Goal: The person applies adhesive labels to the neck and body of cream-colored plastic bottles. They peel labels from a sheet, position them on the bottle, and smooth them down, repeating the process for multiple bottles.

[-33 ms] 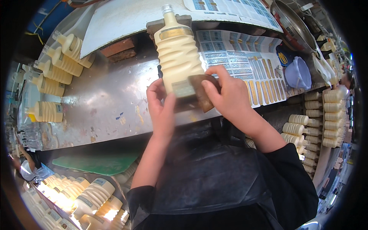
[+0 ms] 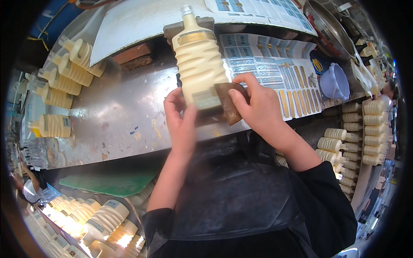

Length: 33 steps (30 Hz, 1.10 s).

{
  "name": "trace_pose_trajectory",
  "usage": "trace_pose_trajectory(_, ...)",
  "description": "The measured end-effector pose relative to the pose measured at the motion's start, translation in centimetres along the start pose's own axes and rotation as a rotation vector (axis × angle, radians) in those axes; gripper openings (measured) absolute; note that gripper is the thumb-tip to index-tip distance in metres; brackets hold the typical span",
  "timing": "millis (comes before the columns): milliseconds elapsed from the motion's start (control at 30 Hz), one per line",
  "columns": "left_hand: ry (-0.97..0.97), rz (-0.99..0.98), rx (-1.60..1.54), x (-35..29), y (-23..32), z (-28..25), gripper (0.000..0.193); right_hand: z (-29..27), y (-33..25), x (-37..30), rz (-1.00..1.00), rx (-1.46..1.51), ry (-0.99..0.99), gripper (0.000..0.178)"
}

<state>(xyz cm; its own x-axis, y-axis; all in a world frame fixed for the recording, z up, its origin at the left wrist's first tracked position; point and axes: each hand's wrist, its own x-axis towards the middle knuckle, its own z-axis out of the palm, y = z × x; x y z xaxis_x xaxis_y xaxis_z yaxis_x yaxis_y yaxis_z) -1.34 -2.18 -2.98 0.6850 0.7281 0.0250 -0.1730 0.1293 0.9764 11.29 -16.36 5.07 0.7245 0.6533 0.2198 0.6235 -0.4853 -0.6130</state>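
Note:
A cream-coloured bottle (image 2: 200,64) with wavy ridges and a clear threaded neck lies tilted, its neck end resting on a brick (image 2: 168,30). Around the left side of its base, the fingers of my left hand (image 2: 178,118) are closed. My right hand (image 2: 258,101) pinches a flat brown scraper (image 2: 229,105) between thumb and fingers. The scraper's edge is against the lower right of the bottle, beside a pale greyish label (image 2: 205,98). Near the shoulder sits a gold label band (image 2: 195,38).
Sheets of blue and gold labels (image 2: 275,69) lie right of the bottle, beside a lavender bucket (image 2: 334,81). Several similar bottles (image 2: 64,81) line the metal table's (image 2: 116,116) left end. More fill a crate (image 2: 103,221) lower left and racks (image 2: 333,144) at right.
My right hand and the scraper have shifted slightly to the right across the bottle's lower end. The bottle has moved very slightly left; my left hand stays on it.

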Motion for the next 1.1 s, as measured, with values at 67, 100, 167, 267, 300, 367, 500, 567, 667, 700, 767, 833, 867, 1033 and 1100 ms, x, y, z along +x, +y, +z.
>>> trace_pose_trajectory(67,0.018,0.062,0.080,0.4,-0.3,-0.1,0.051,-0.2,0.5,-0.1,0.042,0.070,-0.011,0.020)
trace_pose_trajectory(100,0.020,0.088,0.120,0.5,-0.4,0.0,0.051,-0.3,0.0,-0.4,0.059,0.152,0.015,0.020)
trace_pose_trajectory(167,-0.006,0.055,0.078,0.7,0.2,0.2,0.052,0.3,-0.9,-0.9,0.012,0.200,0.006,0.023)
trace_pose_trajectory(267,-0.014,0.021,0.131,0.9,0.5,0.7,0.050,0.5,-0.9,-1.2,0.018,0.190,-0.023,0.025)
trace_pose_trajectory(300,-0.004,0.015,0.168,1.0,0.5,0.8,0.049,0.6,-0.1,-1.1,0.018,0.180,-0.010,0.024)
trace_pose_trajectory(367,0.042,0.024,0.152,1.4,0.3,1.3,0.051,0.4,1.4,-0.9,0.050,0.175,0.017,0.023)
trace_pose_trajectory(500,0.067,0.039,0.168,1.5,0.2,1.3,0.057,0.2,4.1,-0.5,0.169,0.236,0.013,0.023)
trace_pose_trajectory(567,0.080,0.065,0.138,1.4,0.1,1.3,0.066,0.1,3.0,-1.0,0.195,0.419,0.017,0.023)
trace_pose_trajectory(667,0.027,0.206,0.437,0.7,0.1,0.6,0.080,0.1,0.9,-1.7,0.019,0.441,0.016,0.023)
trace_pose_trajectory(700,-0.003,0.276,0.595,0.6,0.1,0.4,0.084,0.5,1.0,-1.7,-0.021,0.406,0.000,0.022)
trace_pose_trajectory(767,-0.041,0.413,0.821,0.7,0.4,0.5,0.092,1.0,1.8,-1.5,-0.001,0.377,-0.019,0.022)
trace_pose_trajectory(833,0.005,0.470,0.961,0.6,0.7,0.8,0.095,0.9,3.2,-1.4,0.108,0.390,-0.040,0.022)
trace_pose_trajectory(867,0.013,0.475,0.965,0.8,0.6,0.7,0.094,1.2,4.1,-1.3,0.134,0.420,-0.037,0.022)
trace_pose_trajectory(1033,0.020,0.506,0.886,1.3,0.1,0.0,0.090,2.4,6.3,-1.7,0.227,0.511,-0.013,0.023)
trace_pose_trajectory(1100,0.009,0.500,0.873,1.4,0.0,-0.2,0.089,2.5,6.8,-1.6,0.237,0.520,-0.005,0.023)
